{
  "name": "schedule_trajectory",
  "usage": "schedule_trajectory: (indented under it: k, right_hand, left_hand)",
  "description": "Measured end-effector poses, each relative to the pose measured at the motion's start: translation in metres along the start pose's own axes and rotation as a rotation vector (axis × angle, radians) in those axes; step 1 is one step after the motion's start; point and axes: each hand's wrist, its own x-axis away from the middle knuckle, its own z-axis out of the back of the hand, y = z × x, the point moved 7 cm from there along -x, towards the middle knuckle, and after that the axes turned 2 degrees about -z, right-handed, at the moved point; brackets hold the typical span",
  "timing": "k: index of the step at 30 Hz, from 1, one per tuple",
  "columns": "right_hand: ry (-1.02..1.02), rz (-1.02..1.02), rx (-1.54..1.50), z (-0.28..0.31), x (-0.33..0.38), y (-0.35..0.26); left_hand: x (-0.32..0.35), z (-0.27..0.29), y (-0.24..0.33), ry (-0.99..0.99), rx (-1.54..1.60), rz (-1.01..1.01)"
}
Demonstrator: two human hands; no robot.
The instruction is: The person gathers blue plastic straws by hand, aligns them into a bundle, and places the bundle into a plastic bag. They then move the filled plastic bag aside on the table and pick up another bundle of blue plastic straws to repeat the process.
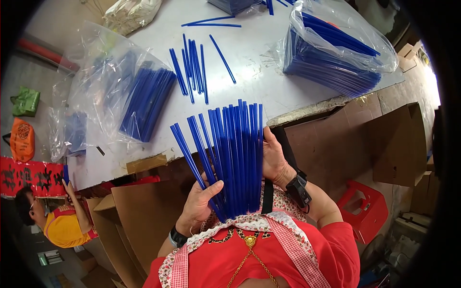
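A fanned bundle of long blue straw-like tubes is spread in front of my chest, beyond the table's near edge. My left hand is closed round the lower left of the bundle, its thumb lying across the front of the tubes. On the other side, my right hand supports the right edge, with its thumb up beside the outermost tube and most of its fingers hidden behind. At the left the tubes splay apart, while those at the right lie close together. Several loose blue tubes lie on the table beyond the bundle.
A clear plastic bag with blue tubes lies at left on the white table; another open bag of tubes lies at right. Cardboard boxes and a red plastic stool stand below. Another person is at far left.
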Motion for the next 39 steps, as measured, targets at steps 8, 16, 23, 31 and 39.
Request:
schedule_trajectory:
  k: [8, 16, 23, 31, 39]
  right_hand:
    - [-0.024, 0.000, -0.050, 0.008, 0.001, -0.001]
    - [0.029, 0.014, -0.031, 0.010, 0.000, -0.001]
    - [0.001, 0.006, -0.060, 0.007, 0.001, -0.002]
    - [0.191, 0.173, 0.638, -0.042, -0.005, 0.017]
    - [-0.136, -0.022, 0.547, -0.073, -0.009, -0.007]
  left_hand:
    - [-0.001, -0.005, 0.002, -0.050, -0.026, -0.003]
    - [-0.003, -0.003, 0.002, -0.072, -0.051, -0.026]
    - [0.001, -0.005, 0.004, -0.038, -0.037, -0.004]
    - [-0.021, -0.027, -0.001, -0.022, -0.307, -0.234]
    - [-0.034, -0.032, -0.001, -0.251, -0.291, -0.035]
